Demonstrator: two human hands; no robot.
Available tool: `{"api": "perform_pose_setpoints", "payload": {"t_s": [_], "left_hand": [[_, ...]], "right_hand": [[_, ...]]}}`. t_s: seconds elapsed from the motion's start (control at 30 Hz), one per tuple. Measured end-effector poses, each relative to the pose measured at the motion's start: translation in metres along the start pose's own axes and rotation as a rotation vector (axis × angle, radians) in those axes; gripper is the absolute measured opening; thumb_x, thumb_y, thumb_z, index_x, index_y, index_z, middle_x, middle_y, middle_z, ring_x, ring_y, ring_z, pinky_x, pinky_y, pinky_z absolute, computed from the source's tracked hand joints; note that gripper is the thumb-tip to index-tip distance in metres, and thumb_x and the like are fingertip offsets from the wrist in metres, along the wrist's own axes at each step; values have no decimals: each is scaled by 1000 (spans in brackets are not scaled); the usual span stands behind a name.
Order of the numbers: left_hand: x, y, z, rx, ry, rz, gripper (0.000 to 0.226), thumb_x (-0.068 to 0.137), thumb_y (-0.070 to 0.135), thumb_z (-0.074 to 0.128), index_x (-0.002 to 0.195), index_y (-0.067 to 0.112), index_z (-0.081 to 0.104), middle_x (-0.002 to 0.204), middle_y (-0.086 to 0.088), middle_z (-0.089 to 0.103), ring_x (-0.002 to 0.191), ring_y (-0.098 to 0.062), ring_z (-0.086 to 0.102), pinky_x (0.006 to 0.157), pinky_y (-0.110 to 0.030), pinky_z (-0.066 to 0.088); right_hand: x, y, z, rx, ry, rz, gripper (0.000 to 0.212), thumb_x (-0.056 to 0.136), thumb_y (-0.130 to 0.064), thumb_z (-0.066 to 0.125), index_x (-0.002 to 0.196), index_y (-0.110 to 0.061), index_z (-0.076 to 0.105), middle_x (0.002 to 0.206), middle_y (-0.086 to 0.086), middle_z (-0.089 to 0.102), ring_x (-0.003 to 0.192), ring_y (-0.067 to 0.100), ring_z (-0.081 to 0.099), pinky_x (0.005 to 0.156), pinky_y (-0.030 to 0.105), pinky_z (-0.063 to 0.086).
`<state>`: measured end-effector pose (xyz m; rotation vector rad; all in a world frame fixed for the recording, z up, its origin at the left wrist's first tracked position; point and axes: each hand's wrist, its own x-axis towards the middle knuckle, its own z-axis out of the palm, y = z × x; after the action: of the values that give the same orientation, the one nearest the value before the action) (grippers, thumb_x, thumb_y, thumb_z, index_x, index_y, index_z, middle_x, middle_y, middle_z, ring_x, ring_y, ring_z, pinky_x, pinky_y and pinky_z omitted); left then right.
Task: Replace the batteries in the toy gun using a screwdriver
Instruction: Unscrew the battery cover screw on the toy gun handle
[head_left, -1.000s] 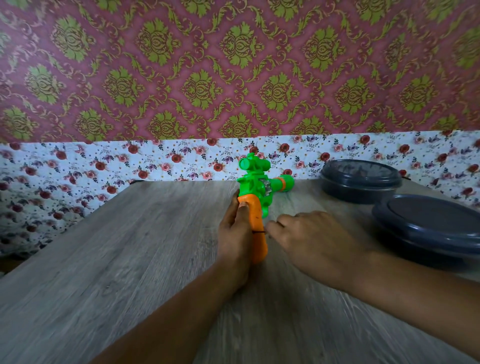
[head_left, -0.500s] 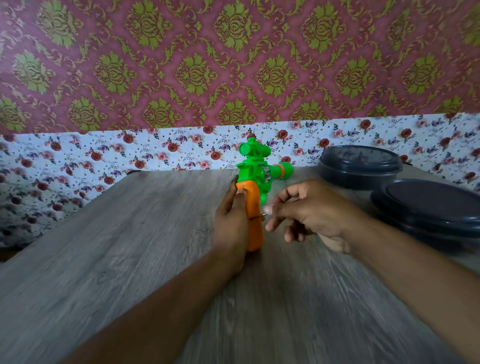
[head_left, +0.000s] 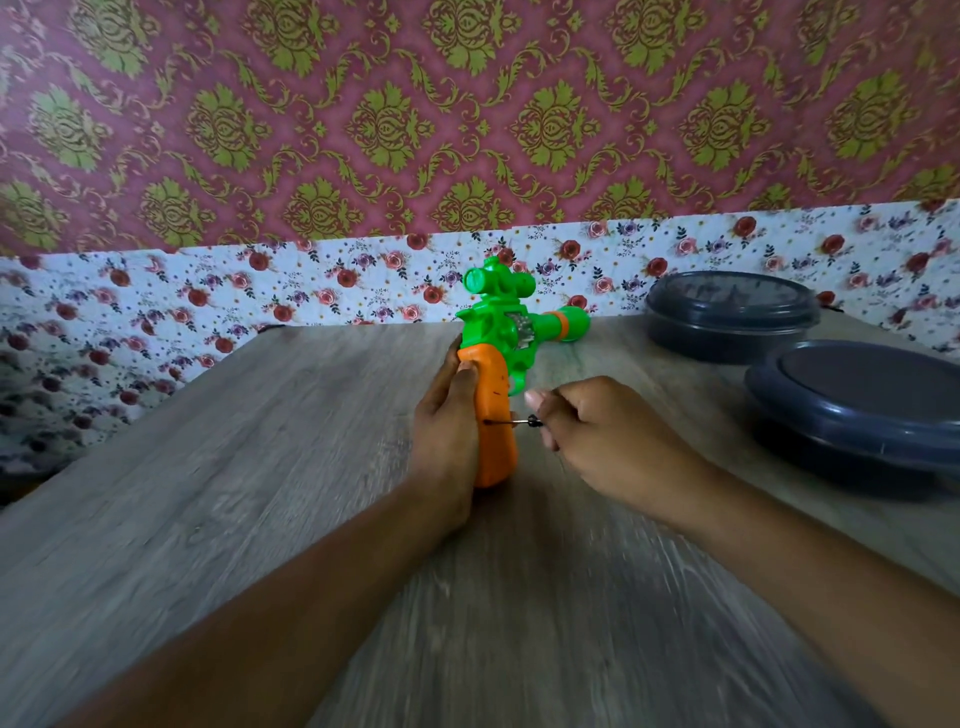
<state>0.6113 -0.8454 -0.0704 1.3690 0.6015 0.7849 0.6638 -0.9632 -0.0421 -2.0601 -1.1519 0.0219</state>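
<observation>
- Since a second ago the right hand (head_left: 613, 441) has lifted off the table and curled its fingers round a small screwdriver (head_left: 522, 422), whose thin shaft now meets the side of the orange grip.
- Both lidded containers have stayed where they were.
- Standing upright near the middle of the table (head_left: 208, 493) is the toy gun (head_left: 506, 353): green body and scope on top, barrel pointing right, butt of the orange grip on the wood.
- Wrapped round the left side of the grip, the left hand (head_left: 447, 431) clamps it with the thumb laid over the rear edge.
- The screwdriver lies roughly level; its handle is hidden inside the right fist.
- Grey wood grain covers the tabletop, which runs back to a wall papered with small roses (head_left: 156, 312) below and a dark red and gold damask pattern (head_left: 389, 130) above.
- Two dark round containers sit at the right edge, the far one (head_left: 730, 312) near the wall, the near one (head_left: 862, 410) closer to the right forearm.
- Bare wood spreads wide to the left of the gun and toward the viewer between the forearms; the table's left edge slants away at the lower left.
</observation>
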Motion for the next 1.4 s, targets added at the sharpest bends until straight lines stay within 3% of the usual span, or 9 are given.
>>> {"api": "perform_pose_setpoints", "payload": {"t_s": [0.13,0.4,0.6,0.7,0.9,1.03,1.23,1.33,1.4], "left_hand": [[-1,-2,0,-16,-30,15,41,98,35,41,138,32,45,131,-3,58,111,-22,60,97,-46,49],[1,-8,-2,-88,-80,19,40,97,36,41,137,33,47,134,-3,58,118,-26,57,103,-51,43],[6,-11,-1,-45,-96,11,38,97,37,40,134,35,49,128,-6,61,113,-26,60,100,-51,45],[7,-10,-1,-36,-113,18,40,93,42,42,133,40,48,130,-4,59,111,-25,61,101,-51,44],[10,-12,-3,-27,-90,18,39,101,33,34,139,34,41,96,5,64,53,-2,65,65,-29,51],[11,-11,-4,-72,-76,-23,39,100,35,34,138,32,42,96,-2,67,59,-10,66,64,-30,51],[9,-12,-2,-53,-109,0,40,100,36,33,139,33,43,124,-8,61,103,-26,64,77,-37,54],[9,-13,-3,-55,-83,-27,42,95,45,36,136,38,44,125,-8,61,108,-30,61,92,-53,49],[9,-12,-4,-60,-73,-31,41,97,45,36,136,36,44,121,-9,63,98,-25,64,86,-46,52]], "right_hand": [[-4,3,3,-349,149,-284,32,94,-32,46,67,-15,47,55,0,50,53,20,47,51,30,25],[-10,8,-1,-697,198,-627,22,88,-31,38,79,-15,51,50,-1,54,38,19,50,42,21,20],[-9,2,-5,-471,56,-317,32,94,-50,33,85,-22,46,58,-7,43,58,20,51,52,29,30],[-12,0,-6,-376,59,-227,44,89,-56,24,66,-22,37,56,-6,38,56,15,41,54,33,30],[-8,3,-6,-100,-27,-159,39,93,-27,47,56,-16,44,50,-2,41,48,10,39,51,30,31],[-7,8,-5,15,-45,-134,23,89,-23,58,68,-14,56,58,3,59,44,5,47,51,23,39],[-9,6,-3,77,66,-220,10,88,-16,59,78,-14,59,64,1,67,45,-5,54,50,10,39],[-11,7,4,72,79,-215,17,92,-29,51,86,-13,55,65,3,64,45,5,54,49,23,45],[-11,8,4,5,81,-140,29,93,-39,42,89,-12,52,60,2,60,44,11,51,54,35,48]]}}
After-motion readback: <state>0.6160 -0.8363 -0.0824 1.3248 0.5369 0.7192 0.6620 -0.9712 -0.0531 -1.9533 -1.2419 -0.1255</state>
